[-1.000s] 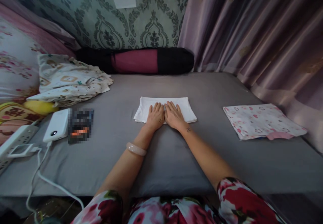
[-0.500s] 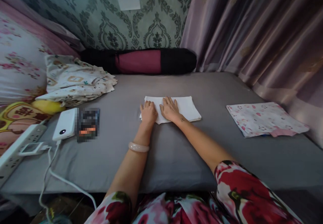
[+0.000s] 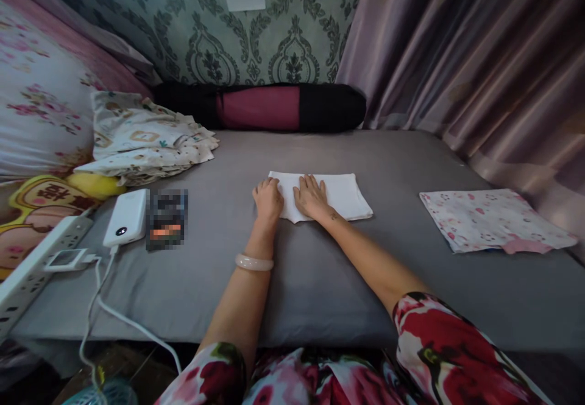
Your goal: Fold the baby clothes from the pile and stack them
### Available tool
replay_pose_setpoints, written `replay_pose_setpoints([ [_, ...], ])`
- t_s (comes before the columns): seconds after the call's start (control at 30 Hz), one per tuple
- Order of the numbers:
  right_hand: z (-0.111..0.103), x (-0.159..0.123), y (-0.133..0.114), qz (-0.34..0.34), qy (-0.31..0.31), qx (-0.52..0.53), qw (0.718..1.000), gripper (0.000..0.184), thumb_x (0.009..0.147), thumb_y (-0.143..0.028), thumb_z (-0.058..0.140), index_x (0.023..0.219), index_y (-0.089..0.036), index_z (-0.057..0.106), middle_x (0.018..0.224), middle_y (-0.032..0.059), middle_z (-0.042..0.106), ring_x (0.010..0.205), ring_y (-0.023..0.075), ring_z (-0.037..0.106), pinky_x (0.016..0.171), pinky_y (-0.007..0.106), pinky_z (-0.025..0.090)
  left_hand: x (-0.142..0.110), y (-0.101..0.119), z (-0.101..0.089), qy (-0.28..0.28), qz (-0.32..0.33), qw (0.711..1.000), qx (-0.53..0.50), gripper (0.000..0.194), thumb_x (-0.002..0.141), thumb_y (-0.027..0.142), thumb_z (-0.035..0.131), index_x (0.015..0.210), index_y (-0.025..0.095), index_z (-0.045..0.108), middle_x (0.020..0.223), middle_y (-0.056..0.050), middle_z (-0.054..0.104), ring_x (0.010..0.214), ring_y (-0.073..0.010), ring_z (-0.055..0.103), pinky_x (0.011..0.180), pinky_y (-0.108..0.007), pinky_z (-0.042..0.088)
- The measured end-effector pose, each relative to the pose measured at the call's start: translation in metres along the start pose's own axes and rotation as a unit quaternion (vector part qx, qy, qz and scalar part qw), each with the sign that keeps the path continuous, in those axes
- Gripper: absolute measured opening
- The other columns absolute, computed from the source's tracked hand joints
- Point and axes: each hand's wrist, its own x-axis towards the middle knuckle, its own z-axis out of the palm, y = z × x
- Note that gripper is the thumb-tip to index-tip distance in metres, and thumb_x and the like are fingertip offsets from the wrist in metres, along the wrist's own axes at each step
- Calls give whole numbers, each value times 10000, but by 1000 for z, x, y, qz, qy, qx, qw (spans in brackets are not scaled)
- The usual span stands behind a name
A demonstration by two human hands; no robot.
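A folded white cloth lies flat on the grey-covered surface in front of me. My right hand presses on its middle with the fingers stretched out and the palm down. At the cloth's left edge is my left hand, its fingers curled over that edge and closed on it. The fingertips of the left hand are partly hidden by the hand itself. To the right lies a folded pink-and-white printed cloth, apart from both hands.
At left are a white power bank, a blurred-out item, a power strip with a charger and white cables. Crumpled printed fabric lies farther back. A black-and-maroon long bag rests along the wall.
My left hand has shifted left to the white cloth's edge and its fingers have curled. The right hand stays flat on the cloth. The whole view has shifted slightly.
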Motion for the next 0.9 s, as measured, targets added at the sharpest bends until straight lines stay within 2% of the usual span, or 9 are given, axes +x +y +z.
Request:
replay_pose_setpoints([
  [0.17,0,3,-22,-33,17,13,999,526,992,-324,296,1427,-46,396,1517,188,357,1418,295,261,1144,519,150,8,-12,6,38,-35,998,-35,388,881,131,356,1179,159,602,1161,-131,669,1125,-262,582,958,-407,429],
  [0.37,10,3,-32,-24,-15,18,999,558,988,-358,286,1450,-56,371,1544,174,313,1441,294,210,1153,528,123,15,-24,8,91,-74,990,-80,346,888,165,354,1084,171,638,1105,-118,693,1066,-228,619,931,-355,462],
  [0.7,12,6,-33,-18,-23,16,999,556,983,-350,287,1449,-59,372,1548,181,299,1444,304,201,1152,540,120,18,-26,0,79,-124,978,-147,342,880,170,375,1069,144,659,1078,-121,710,1035,-223,642,937,-347,473],
  [0.9,7,15,-49,-49,-25,25,998,546,992,-326,263,1450,-44,359,1542,187,308,1439,302,218,1152,541,132,18,-24,-2,95,-135,972,-167,359,862,146,362,1062,138,660,1074,-122,708,1053,-220,639,956,-354,471],
])
